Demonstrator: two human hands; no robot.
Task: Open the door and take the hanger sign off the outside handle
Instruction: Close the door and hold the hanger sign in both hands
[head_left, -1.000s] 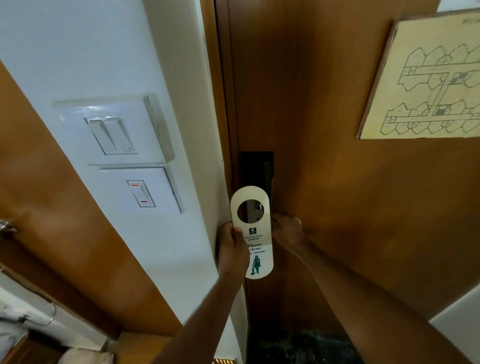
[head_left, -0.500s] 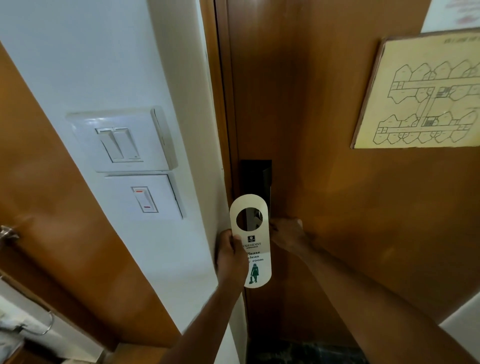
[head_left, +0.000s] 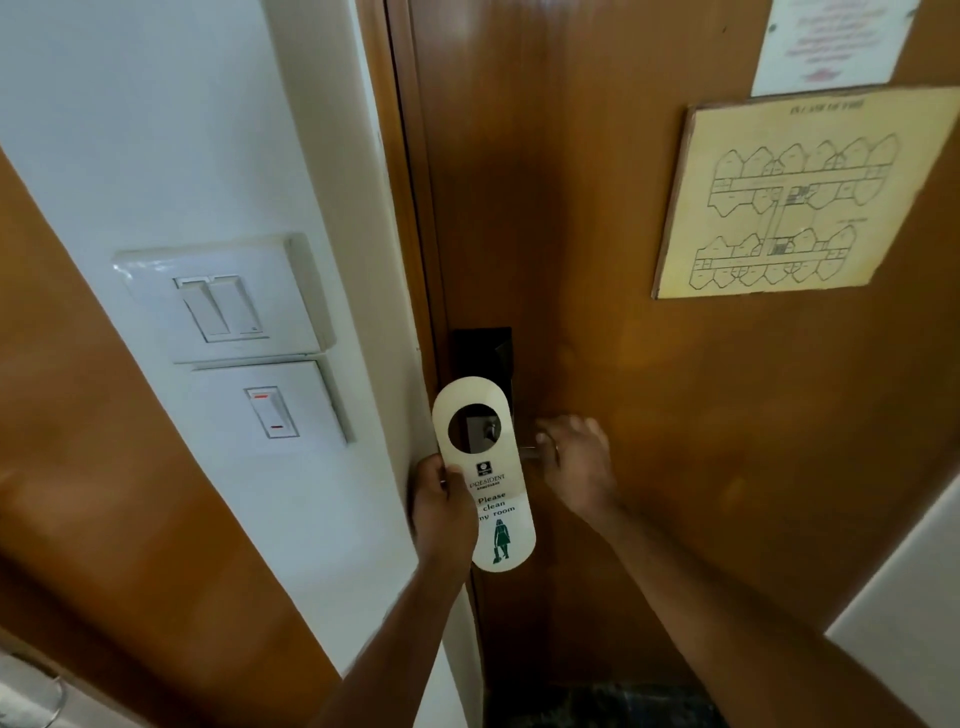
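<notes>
Here, head view: we see the left hand (head_left: 444, 512) gripping the cream hanger sign (head_left: 485, 478) upright before the door (head_left: 597, 260) edge. The right hand (head_left: 574, 462) is wrapped around the metal handle (head_left: 530, 453) below the dark lock plate (head_left: 480, 353).

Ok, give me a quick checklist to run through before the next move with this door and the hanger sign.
1. Hanger sign held: ok, the left hand grips its left edge, printed side toward the camera.
2. Sign off any handle: ok, its round hole is empty and the lock shows through it.
3. Right hand on the door handle: ok, fingers closed around the lever.
4. Door shut against the frame: ok, no gap shows at the edge.
5. Latch caught: cannot tell.
6. Sign clear of the door edge: ok, it is held in front of the door, not trapped.
</notes>
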